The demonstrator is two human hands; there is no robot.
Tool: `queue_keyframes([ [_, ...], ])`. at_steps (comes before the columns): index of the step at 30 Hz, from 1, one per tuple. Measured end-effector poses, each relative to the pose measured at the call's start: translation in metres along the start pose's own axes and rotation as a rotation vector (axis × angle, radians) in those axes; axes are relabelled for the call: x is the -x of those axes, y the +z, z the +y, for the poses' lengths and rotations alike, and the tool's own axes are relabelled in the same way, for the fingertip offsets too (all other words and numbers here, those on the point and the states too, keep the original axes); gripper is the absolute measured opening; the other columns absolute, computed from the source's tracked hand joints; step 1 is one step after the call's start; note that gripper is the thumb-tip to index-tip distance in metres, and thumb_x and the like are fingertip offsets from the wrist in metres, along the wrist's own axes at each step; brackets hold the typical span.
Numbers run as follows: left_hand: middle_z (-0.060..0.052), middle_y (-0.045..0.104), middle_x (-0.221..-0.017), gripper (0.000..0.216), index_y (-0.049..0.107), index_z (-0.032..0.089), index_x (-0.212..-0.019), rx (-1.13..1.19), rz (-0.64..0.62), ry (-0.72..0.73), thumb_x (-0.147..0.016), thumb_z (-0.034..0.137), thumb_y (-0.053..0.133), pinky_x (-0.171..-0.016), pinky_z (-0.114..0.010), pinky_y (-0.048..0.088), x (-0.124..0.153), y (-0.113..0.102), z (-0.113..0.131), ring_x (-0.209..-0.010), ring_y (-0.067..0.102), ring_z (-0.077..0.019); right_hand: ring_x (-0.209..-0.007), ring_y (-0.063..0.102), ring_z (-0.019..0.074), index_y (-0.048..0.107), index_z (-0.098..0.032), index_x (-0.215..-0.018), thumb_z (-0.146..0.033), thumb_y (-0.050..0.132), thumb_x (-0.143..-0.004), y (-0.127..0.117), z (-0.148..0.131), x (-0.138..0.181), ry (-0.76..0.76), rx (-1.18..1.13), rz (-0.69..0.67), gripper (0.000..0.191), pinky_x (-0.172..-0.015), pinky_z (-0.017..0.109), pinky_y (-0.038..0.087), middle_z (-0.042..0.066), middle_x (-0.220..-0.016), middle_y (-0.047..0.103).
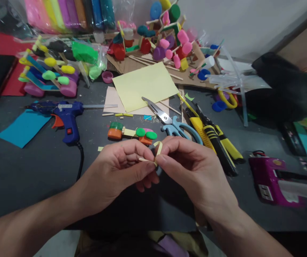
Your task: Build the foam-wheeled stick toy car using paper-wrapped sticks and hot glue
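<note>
My left hand [118, 167] and my right hand [191, 167] meet near the table's front edge, fingertips pinched together. Between them sits a thin wooden stick with a small pale yellow paper strip [158, 147] folded around it. Both hands are closed on this small piece. Just beyond the hands lies a small craft model [132, 132] made of orange and green bottle caps on sticks. Blue-handled scissors [169, 123] lie right behind my right hand, blades pointing to a pale yellow paper sheet [145, 85].
A blue glue gun [66, 116] lies at the left with its cord trailing forward. Yellow-black utility knives [212, 135] lie right of the scissors. A purple device [271, 176] sits at the right. Coloured cap-and-stick models [49, 75], foam sheets and glue sticks crowd the back.
</note>
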State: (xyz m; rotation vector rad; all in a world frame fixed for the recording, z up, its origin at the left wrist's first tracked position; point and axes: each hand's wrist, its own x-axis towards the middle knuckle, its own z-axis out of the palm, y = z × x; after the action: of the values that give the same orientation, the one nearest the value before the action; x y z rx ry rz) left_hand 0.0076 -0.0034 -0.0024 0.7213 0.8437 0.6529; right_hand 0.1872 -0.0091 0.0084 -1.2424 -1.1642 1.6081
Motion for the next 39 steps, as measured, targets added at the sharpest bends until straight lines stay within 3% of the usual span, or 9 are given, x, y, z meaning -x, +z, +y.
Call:
queue_keyframes([
  [8,0.003,0.073,-0.068,0.01,0.069,0.017,-0.085,-0.009,0.019,-0.001,-0.09,0.023,0.075,-0.058,-0.014,0.053,0.0,0.0,0.0,-0.06,0.065,-0.0063,-0.06,0.062,0.0147,0.064,-0.02,-0.074,-0.042,0.083,-0.082,-0.001,0.0,0.001,0.041,0.023,0.014,0.03,-0.058,0.03,0.054,-0.001,-0.071,0.063],
  [11,0.002,0.073,-0.068,0.011,0.069,0.016,-0.084,-0.004,0.024,0.008,-0.091,0.023,0.074,-0.057,-0.014,0.053,0.0,0.0,0.0,-0.06,0.065,-0.0066,-0.06,0.06,0.0135,0.065,-0.021,-0.078,-0.036,0.077,-0.087,-0.002,0.002,0.001,-0.022,0.104,0.048,0.022,-0.057,0.029,0.052,-0.001,-0.071,0.063],
  [13,0.002,0.073,-0.067,0.011,0.068,0.016,-0.084,0.001,0.023,0.007,-0.091,0.022,0.074,-0.058,-0.013,0.053,0.0,0.0,0.001,-0.059,0.065,-0.0063,-0.063,0.059,0.0128,0.067,-0.022,-0.084,-0.025,0.073,-0.09,-0.003,0.005,0.001,-0.168,0.2,0.147,0.009,-0.058,0.027,0.051,-0.002,-0.074,0.064],
  [15,0.002,0.073,-0.067,0.011,0.068,0.016,-0.084,0.015,0.02,0.0,-0.091,0.021,0.074,-0.057,-0.013,0.053,0.0,0.0,0.001,-0.059,0.065,-0.0059,-0.07,0.061,0.0136,0.068,-0.024,-0.088,-0.013,0.071,-0.089,-0.005,0.007,0.001,-0.397,0.323,0.218,0.012,-0.063,0.027,0.052,-0.002,-0.079,0.065],
  [17,0.003,0.073,-0.067,0.01,0.068,0.016,-0.084,0.035,0.016,0.0,-0.09,0.02,0.074,-0.057,-0.013,0.053,0.0,0.0,0.001,-0.059,0.065,-0.0058,-0.079,0.064,0.0152,0.069,-0.026,-0.092,-0.007,0.072,-0.087,-0.007,0.009,0.002,-0.619,0.463,0.194,0.02,-0.069,0.029,0.054,-0.001,-0.085,0.068],
  [19,0.003,0.073,-0.067,0.009,0.069,0.016,-0.084,0.053,0.015,0.005,-0.09,0.021,0.074,-0.057,-0.013,0.053,0.0,-0.001,0.001,-0.059,0.065,-0.0058,-0.083,0.066,0.0166,0.07,-0.026,-0.095,-0.007,0.074,-0.086,-0.009,0.01,0.003,-0.742,0.603,0.129,0.021,-0.072,0.031,0.054,0.002,-0.092,0.07],
  [32,0.0,0.074,-0.07,0.008,0.069,0.016,-0.09,0.005,0.04,0.037,-0.092,0.023,0.071,-0.061,-0.019,0.057,-0.004,-0.003,-0.001,-0.062,0.069,-0.0106,-0.075,0.064,0.0179,0.069,-0.022,-0.094,-0.012,0.07,-0.091,-0.015,0.008,0.0,-0.892,0.998,0.044,0.011,-0.069,0.033,0.054,0.005,-0.089,0.074],
  [39,0.002,0.073,-0.072,0.012,0.057,0.02,-0.091,-0.111,0.023,0.127,-0.099,0.027,0.062,-0.07,-0.018,0.055,0.001,-0.001,0.0,-0.07,0.068,-0.0094,-0.078,0.064,0.0169,0.067,-0.02,-0.095,-0.013,0.071,-0.092,-0.017,0.008,-0.002,-0.897,0.986,0.05,0.008,-0.07,0.033,0.054,0.006,-0.091,0.072],
])
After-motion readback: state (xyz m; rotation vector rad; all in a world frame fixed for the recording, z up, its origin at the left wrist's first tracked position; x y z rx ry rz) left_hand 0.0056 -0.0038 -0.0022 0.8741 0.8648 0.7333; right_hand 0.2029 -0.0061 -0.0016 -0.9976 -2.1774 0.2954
